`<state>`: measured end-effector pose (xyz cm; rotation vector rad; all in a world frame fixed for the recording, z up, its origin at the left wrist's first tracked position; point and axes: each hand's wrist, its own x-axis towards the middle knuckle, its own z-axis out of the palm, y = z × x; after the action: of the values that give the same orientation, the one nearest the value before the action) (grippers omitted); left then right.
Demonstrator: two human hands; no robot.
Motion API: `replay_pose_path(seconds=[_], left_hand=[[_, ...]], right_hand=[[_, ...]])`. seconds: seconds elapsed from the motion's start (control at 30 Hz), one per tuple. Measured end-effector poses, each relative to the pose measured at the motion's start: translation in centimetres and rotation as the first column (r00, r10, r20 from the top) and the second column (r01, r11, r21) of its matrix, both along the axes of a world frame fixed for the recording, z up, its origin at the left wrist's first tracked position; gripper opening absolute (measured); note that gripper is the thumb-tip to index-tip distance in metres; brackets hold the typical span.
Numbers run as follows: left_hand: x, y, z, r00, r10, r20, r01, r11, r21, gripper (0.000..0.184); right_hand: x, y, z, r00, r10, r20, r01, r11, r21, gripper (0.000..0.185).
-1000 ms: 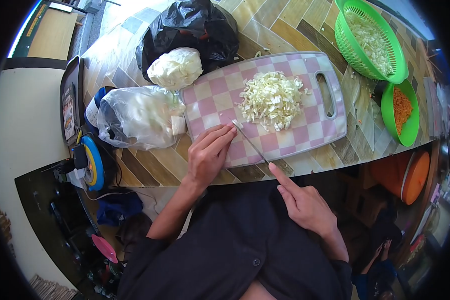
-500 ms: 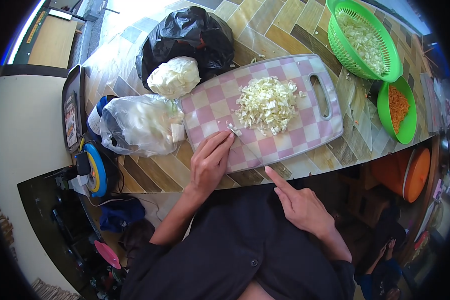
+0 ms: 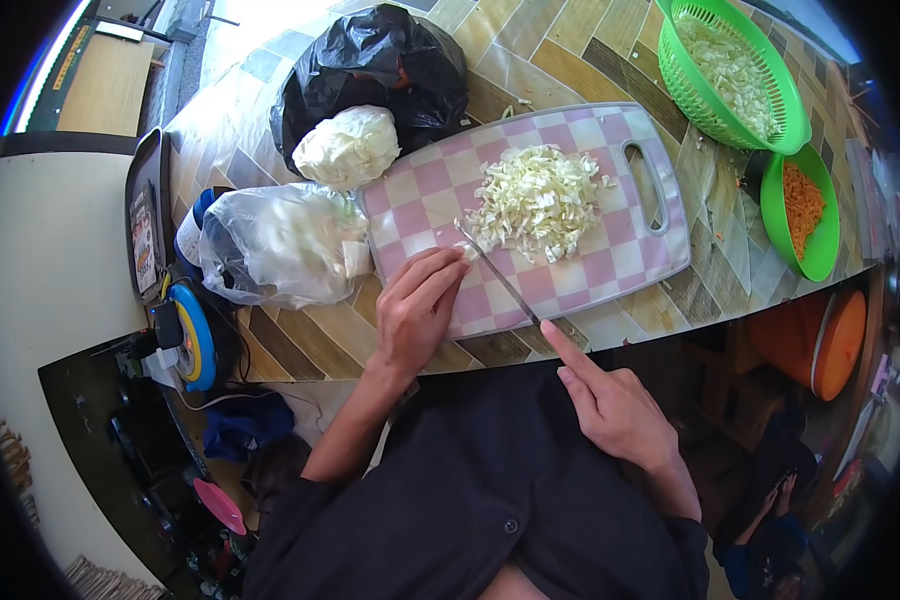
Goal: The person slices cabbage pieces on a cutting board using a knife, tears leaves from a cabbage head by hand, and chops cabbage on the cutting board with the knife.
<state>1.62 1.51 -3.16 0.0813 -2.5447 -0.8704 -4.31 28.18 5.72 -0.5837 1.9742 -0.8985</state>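
Note:
My right hand (image 3: 620, 405) grips a knife (image 3: 510, 288), its index finger stretched along the spine. The blade points up and left across the cutting board (image 3: 410, 195), a pink-and-white checked one with a handle slot. Bunched fingertips of my left hand (image 3: 417, 305) press a small white piece of cabbage (image 3: 467, 252) at the board's near left, close beside the blade. Right of the tip lies a heap of chopped cabbage (image 3: 537, 203). The knife's handle is mostly hidden inside my right hand.
Left of the board are a clear plastic bag (image 3: 270, 245) with pale contents, a cabbage head (image 3: 347, 148) and a black plastic bag (image 3: 370, 70). At the right stand a green colander (image 3: 730, 85) of chopped cabbage and a green bowl (image 3: 803, 215) of shredded orange vegetable.
The knife's blade has swung up and right from my left fingertips, and its flat now shows more. My right hand has shifted slightly right; my left hand stays nearly in place.

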Motion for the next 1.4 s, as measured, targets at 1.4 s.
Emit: replay_pose_path(seconds=[1.4], left_hand=[[-0.3,-0.3,0.9,0.999,0.035,-0.012,-0.036,0.999,-0.036,0.026]], right_hand=[[0.6,-0.2,-0.2,1.0,0.007,-0.029,-0.007,1.0,0.0,0.063]])
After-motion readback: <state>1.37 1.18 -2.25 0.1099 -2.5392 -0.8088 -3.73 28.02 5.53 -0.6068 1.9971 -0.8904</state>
